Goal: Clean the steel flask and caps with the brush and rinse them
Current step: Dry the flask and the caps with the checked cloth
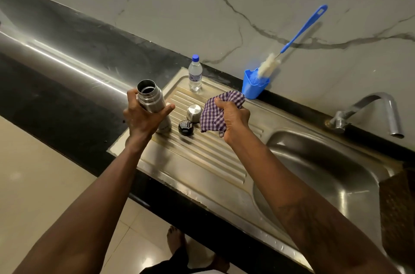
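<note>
Maybe nearly done: clamps the left grip (143, 116) on the open steel flask (151, 99) over the counter (202, 161), squeezes a cloth (213, 114) in the right grip (233, 121), leaves caps (194, 112) and brush (301, 29) aside. Needs drying, probably.

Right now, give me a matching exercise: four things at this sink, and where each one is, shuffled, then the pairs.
1 steel flask
2 checked cloth
3 brush
4 black cap

A loose on the drainboard
B gripped by the left hand
C standing in the blue cup
D bunched in the right hand

Pairs: 1-B, 2-D, 3-C, 4-A
</note>
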Demonstrator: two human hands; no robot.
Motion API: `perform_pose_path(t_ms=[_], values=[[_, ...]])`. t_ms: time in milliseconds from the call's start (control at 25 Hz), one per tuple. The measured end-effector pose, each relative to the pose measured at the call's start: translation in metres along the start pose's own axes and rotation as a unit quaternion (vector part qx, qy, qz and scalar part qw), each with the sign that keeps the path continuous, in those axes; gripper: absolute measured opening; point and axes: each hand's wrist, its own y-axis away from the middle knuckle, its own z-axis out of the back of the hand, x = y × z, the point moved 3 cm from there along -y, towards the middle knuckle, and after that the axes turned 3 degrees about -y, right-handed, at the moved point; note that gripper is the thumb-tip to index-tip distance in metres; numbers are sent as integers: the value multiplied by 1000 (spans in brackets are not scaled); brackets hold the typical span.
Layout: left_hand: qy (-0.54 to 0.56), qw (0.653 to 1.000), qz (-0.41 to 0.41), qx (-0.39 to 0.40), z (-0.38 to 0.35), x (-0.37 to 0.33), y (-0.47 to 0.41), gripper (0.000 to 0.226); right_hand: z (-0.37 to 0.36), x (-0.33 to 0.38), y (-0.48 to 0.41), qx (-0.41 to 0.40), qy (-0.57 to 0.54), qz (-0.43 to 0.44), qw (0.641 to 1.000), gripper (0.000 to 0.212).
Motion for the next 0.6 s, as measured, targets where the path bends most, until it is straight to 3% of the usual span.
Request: perform_pose_path(t_ms=[600], values=[[13,997,28,64,-7,16,5,103,-11,-8,-7,0,23,-15,1000,66]])
